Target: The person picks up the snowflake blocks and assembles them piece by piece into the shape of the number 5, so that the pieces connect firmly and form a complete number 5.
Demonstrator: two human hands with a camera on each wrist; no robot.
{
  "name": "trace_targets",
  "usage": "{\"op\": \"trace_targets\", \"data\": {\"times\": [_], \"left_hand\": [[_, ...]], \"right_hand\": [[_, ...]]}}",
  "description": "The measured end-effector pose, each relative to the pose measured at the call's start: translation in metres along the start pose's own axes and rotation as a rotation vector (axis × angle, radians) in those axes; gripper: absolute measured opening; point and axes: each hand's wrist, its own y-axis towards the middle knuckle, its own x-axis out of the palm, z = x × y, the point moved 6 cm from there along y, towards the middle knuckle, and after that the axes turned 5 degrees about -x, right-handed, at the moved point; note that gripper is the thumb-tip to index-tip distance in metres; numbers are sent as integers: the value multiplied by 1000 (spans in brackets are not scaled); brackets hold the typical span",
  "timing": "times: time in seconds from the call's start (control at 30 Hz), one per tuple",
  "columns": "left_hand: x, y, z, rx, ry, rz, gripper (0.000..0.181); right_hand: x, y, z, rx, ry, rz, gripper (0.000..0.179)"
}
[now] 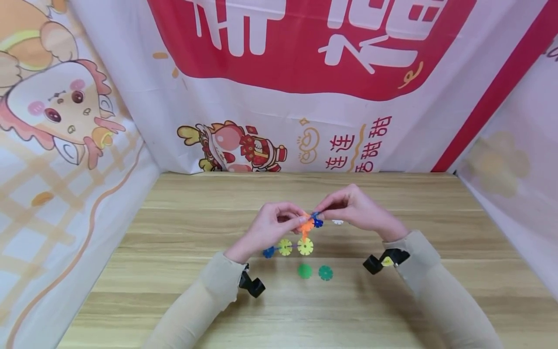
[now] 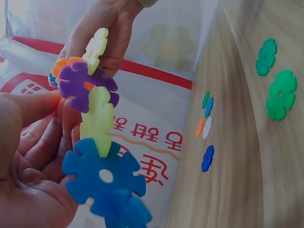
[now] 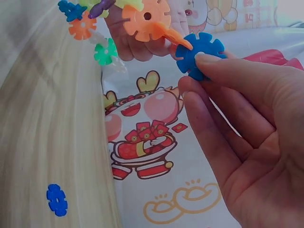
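Pinching orange discs point(image 3: 137, 23), joined blue disc point(image 3: 190, 58), hands point(image 1: 271, 224) point(image 1: 357, 207) above wooden tabletop point(image 1: 174, 228)

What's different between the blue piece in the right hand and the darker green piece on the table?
The blue piece is pinched in the right hand; the darker green piece lies on the table. The blue piece meets an orange piece; the darker green piece lies apart from the others. Both are round and thin, with notched edges.
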Motion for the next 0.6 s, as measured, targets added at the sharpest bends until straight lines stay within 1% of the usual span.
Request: {"op": "trace_targets", "data": {"times": [0.1, 0.17, 0.2, 0.23, 0.3, 0.37, 0.43, 0.5, 0.6], "left_hand": [[-1, 2, 1, 12, 14, 13, 15], [-3, 2, 2, 20, 24, 25, 15], [-4, 3, 2, 25, 26, 29, 16], [-4, 3, 3, 28, 26, 29, 16], [-4, 3, 3, 37, 31, 27, 16], [-3, 3, 3, 42, 33, 25, 15], [-3, 4, 2, 45, 37, 21, 14], [-3, 4, 1, 43, 43, 25, 13], [-3, 3, 0, 34, 51, 35, 14]], "right_hand": [[-2, -1, 5, 36, 41, 7, 25], [-3, -2, 17, 66, 45, 19, 31], [-3, -2, 26, 79, 29, 27, 32], [-3, -2, 35, 93, -4, 35, 32], [-2, -2, 56, 138, -105, 46, 32], [0, -3, 77, 195, -223, 60, 32], [2, -4, 93, 257, -322, 78, 32], [4, -4, 106, 309, -378, 101, 34], [7, -2, 117, 344, -418, 121, 35]]}}
